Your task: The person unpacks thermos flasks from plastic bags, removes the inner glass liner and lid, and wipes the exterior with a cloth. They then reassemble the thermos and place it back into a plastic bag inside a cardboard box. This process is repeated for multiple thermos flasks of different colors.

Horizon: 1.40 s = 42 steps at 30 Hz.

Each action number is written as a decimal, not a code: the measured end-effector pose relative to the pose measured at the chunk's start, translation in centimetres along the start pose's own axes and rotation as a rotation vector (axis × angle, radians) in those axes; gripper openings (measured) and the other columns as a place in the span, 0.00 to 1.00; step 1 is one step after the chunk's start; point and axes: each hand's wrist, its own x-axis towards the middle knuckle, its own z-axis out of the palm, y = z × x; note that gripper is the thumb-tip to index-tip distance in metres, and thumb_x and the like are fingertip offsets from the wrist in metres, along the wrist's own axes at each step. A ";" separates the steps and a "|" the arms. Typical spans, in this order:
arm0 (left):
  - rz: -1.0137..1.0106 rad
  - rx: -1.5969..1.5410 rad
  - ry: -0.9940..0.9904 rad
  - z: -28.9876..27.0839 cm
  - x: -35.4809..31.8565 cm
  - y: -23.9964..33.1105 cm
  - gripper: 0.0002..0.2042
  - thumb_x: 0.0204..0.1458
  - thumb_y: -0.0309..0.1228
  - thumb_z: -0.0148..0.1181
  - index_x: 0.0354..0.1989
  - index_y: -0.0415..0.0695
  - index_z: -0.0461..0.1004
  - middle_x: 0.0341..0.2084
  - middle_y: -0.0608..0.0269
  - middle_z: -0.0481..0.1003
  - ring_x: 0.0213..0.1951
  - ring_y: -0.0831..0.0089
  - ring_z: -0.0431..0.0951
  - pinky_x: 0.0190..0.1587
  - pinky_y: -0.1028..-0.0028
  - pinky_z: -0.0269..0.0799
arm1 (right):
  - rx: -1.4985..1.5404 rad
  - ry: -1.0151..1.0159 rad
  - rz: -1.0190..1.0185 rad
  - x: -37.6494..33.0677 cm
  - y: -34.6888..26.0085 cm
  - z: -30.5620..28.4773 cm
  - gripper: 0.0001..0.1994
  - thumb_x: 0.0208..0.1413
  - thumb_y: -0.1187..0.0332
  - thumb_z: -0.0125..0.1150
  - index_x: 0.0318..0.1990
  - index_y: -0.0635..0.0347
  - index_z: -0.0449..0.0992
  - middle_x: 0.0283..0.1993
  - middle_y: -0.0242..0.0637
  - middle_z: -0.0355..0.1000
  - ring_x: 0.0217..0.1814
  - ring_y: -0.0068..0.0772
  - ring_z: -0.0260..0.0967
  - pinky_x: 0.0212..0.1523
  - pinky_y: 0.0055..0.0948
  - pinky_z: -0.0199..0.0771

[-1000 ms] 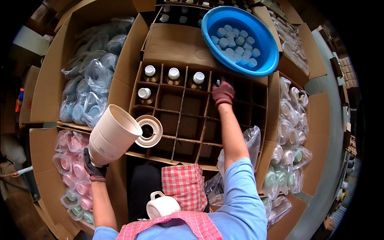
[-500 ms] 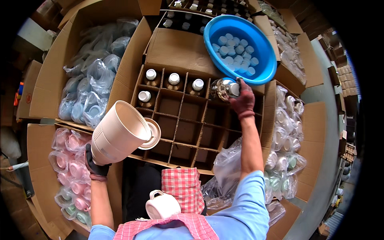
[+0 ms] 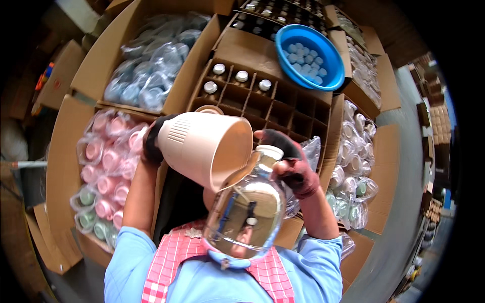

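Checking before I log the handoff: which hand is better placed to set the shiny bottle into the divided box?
Right, probably. The right hand grips the shiny bottle at its neck, on the side toward the divided box. The left hand is busy tilting the beige jug against the bottle's mouth.

One head-worn fisheye view looks steeply down from above. The hands sit very near the lens. Cardboard boxes (image 3: 283,108) curve away toward the dark rim.

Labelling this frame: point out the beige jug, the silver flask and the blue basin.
beige jug (image 3: 194,144), head view, on its ribbed side wall.
silver flask (image 3: 250,209), head view, on the mirrored belly below the neck.
blue basin (image 3: 292,34), head view, on the upper left rim.
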 end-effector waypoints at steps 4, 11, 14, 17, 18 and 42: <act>-0.296 -0.822 -0.091 -3.4 -3.9 -0.5 0.26 0.54 0.45 0.45 0.50 0.34 0.67 0.46 0.53 0.72 0.47 0.64 0.72 0.52 0.67 0.66 | -0.227 0.088 -0.026 -0.9 4.4 5.4 0.18 0.41 0.79 0.61 0.44 0.68 0.68 0.37 0.38 0.69 0.34 0.29 0.74 0.34 0.26 0.77; -0.581 -0.988 0.087 -5.4 -12.0 -2.7 0.26 0.58 0.45 0.40 0.53 0.34 0.65 0.48 0.55 0.71 0.49 0.66 0.71 0.54 0.69 0.64 | -1.118 0.027 -0.466 0.2 6.2 11.1 0.08 0.49 0.70 0.61 0.35 0.62 0.71 0.22 0.39 0.70 0.25 0.36 0.71 0.26 0.30 0.70; -0.448 -1.044 -0.002 -5.1 -13.8 -3.6 0.22 0.59 0.39 0.38 0.52 0.34 0.65 0.46 0.55 0.72 0.47 0.65 0.72 0.52 0.69 0.67 | -1.290 0.177 -0.524 -0.2 5.7 13.7 0.16 0.44 0.65 0.65 0.41 0.59 0.71 0.26 0.44 0.73 0.28 0.44 0.72 0.29 0.34 0.70; -0.422 -0.999 -0.005 -4.1 -14.6 -2.8 0.21 0.59 0.38 0.39 0.53 0.34 0.65 0.46 0.55 0.72 0.47 0.65 0.73 0.52 0.68 0.67 | -1.105 0.143 -0.461 -1.0 6.8 13.3 0.21 0.42 0.75 0.64 0.47 0.62 0.69 0.31 0.38 0.73 0.31 0.32 0.71 0.34 0.27 0.71; -0.413 -0.968 0.006 -3.8 -14.9 -2.6 0.21 0.59 0.38 0.40 0.53 0.35 0.65 0.46 0.55 0.72 0.47 0.65 0.73 0.52 0.68 0.67 | -1.013 0.126 -0.403 -1.3 7.6 12.4 0.23 0.41 0.80 0.63 0.49 0.63 0.69 0.32 0.35 0.73 0.33 0.26 0.71 0.37 0.23 0.72; -0.243 -0.412 0.150 0.1 -12.7 5.1 0.24 0.56 0.44 0.40 0.54 0.38 0.64 0.49 0.54 0.70 0.51 0.65 0.70 0.56 0.68 0.60 | -0.496 0.384 -0.332 -4.4 10.6 8.0 0.25 0.50 0.73 0.59 0.57 0.68 0.61 0.45 0.40 0.70 0.44 0.25 0.66 0.48 0.24 0.67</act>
